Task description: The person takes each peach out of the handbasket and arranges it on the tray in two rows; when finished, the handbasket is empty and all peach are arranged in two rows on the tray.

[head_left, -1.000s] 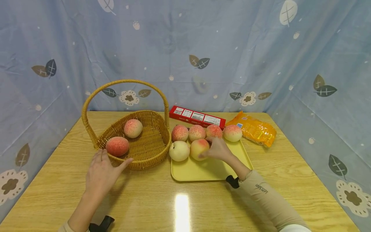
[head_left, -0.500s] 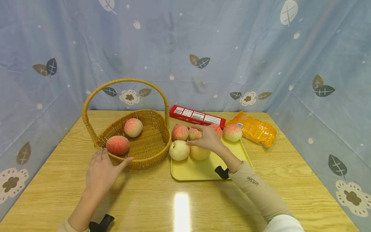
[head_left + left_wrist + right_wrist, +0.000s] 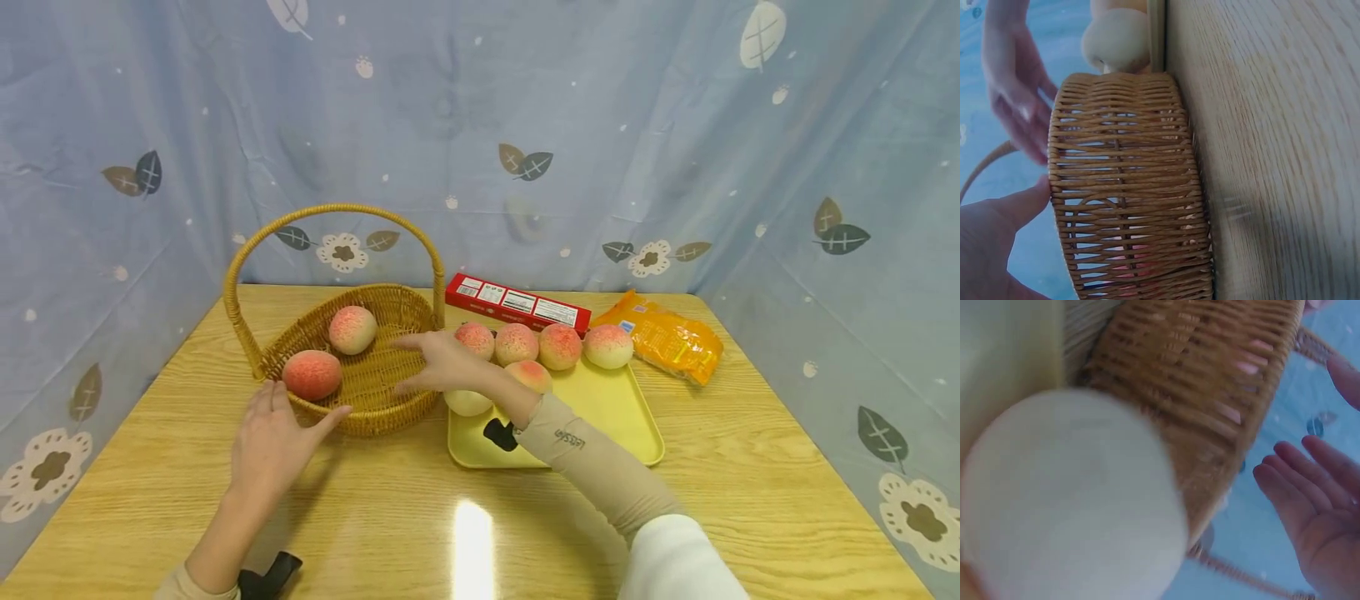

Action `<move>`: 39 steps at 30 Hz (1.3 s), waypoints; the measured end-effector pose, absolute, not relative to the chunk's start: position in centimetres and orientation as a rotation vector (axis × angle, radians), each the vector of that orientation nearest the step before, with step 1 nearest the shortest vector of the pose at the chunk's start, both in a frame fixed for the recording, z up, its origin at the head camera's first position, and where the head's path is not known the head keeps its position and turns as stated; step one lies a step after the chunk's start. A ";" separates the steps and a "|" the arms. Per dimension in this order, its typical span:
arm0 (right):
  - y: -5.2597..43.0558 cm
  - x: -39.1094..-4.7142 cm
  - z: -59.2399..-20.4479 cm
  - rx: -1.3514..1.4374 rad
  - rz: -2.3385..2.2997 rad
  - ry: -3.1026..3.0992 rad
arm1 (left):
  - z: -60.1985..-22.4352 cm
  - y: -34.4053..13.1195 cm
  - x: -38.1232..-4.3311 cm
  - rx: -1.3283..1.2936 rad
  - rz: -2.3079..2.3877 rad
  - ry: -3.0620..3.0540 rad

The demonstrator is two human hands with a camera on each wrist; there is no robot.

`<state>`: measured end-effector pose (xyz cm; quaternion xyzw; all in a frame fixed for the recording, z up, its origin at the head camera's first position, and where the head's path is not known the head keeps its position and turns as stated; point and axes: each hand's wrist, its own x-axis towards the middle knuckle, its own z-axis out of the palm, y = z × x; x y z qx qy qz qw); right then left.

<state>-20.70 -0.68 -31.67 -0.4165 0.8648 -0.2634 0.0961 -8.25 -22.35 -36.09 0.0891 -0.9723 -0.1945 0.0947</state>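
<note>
In the head view my right hand hangs over the right side of the wicker basket, thumb and fingers spread, holding nothing. The right wrist view confirms its bare palm and outstretched fingers. My left hand rests at the basket's near left rim, its thumb touching the rim in the left wrist view. Inside the basket lie a red peach and a pink-and-cream peach. Several peaches line the back of the yellow tray. A blushed peach and a pale peach, both partly hidden, sit before them.
The basket's tall arched handle rises above its bowl. Behind the tray lies a red box, with an orange packet to its right. A blue patterned curtain borders the wooden table.
My right hand has let go of the blushed peach in the tray's front row and swung left, empty, over the basket. My left hand stays at the rim.
</note>
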 end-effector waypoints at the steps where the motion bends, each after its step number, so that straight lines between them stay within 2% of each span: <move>1: -1.5 -20.8 -31.7 -1.256 -0.758 2.546 | -36.1 -22.4 -8.3 0.262 -0.569 -2.886; 11: -8.3 -21.8 -31.6 -1.387 -0.400 2.505 | -36.1 -22.2 -8.6 0.238 -0.530 -2.863; 20: -11.9 -22.5 -32.5 -1.637 -0.181 2.334 | -36.4 -21.9 -8.3 0.248 -0.547 -2.876; 31: -12.7 -22.3 -33.2 -1.411 0.021 2.673 | -36.2 -22.1 -8.3 0.275 -0.561 -2.852; 39: -11.9 -22.9 -34.7 -1.294 -0.324 2.692 | -36.3 -22.1 -8.3 0.276 -0.554 -2.837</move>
